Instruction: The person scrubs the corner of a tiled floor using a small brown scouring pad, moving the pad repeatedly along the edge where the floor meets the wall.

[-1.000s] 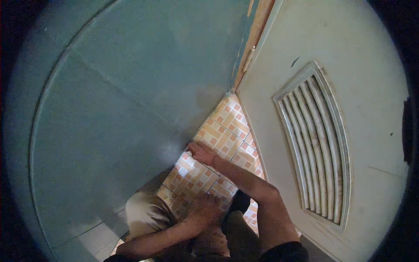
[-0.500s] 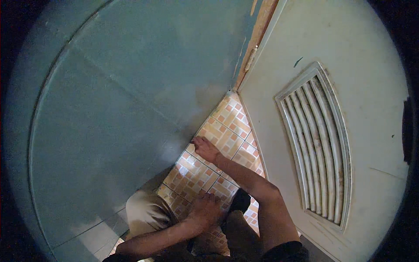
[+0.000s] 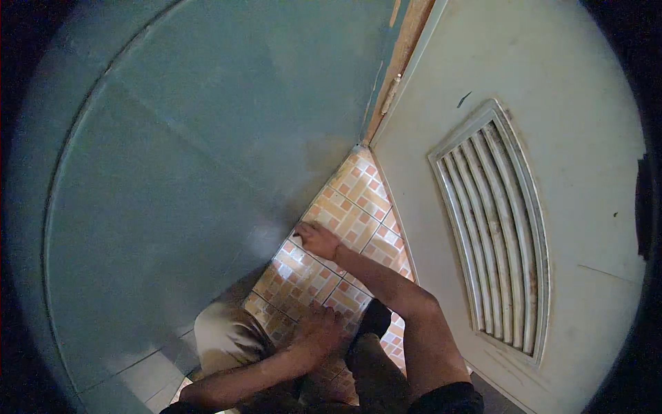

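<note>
My right hand (image 3: 317,239) reaches forward and left to the seam where the tiled floor (image 3: 357,196) meets the blue-green wall (image 3: 207,131). Its fingers are bent and drawn together at the wall's foot. Whatever they may pinch is too small or hidden to make out. Closer to me, my left hand (image 3: 322,332) hangs low over the floor between my knees, back of the hand up. Its fingers look loosely apart, and no object shows in it, though that spot is dim.
On the right stands a pale door (image 3: 420,131) with a slatted vent (image 3: 493,234) and a hinge (image 3: 391,95) along a worn wooden frame (image 3: 402,58). Wall and door narrow to a corner ahead. My bent knee (image 3: 231,334) is close to the wall.
My right hand has slid slightly back toward me and left along the wall's foot, its fingers more bent. My left hand stays almost where it was. The view has shifted a little.
</note>
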`<state>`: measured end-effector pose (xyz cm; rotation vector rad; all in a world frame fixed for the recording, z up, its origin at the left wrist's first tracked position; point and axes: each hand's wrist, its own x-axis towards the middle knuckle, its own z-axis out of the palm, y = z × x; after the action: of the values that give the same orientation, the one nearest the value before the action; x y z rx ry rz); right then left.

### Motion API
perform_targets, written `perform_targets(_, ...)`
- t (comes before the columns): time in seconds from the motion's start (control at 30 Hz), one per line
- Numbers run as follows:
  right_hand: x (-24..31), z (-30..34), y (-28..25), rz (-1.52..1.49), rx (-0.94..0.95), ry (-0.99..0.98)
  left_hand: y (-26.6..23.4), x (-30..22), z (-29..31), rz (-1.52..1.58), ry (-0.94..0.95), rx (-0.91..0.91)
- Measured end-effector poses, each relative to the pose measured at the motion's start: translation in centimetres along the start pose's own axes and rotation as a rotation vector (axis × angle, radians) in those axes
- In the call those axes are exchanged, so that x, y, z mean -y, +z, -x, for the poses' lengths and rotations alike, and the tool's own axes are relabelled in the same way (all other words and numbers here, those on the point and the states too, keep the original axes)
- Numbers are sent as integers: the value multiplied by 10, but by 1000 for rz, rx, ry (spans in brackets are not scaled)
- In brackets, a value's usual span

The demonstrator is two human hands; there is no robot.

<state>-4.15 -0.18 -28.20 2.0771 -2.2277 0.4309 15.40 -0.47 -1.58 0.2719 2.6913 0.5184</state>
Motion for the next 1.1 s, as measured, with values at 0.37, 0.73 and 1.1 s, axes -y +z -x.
perform_targets(0.37,7,-12,-25,75,64,145,-6,0,-3,-67,32,211)
perform_targets(0.73,-33,6,-4,-227,25,388,-24,-2,-8,-1,-5,244)
perform_targets(1.1,30,-19,-26,-4,229,37,7,3,1,-104,103,108)
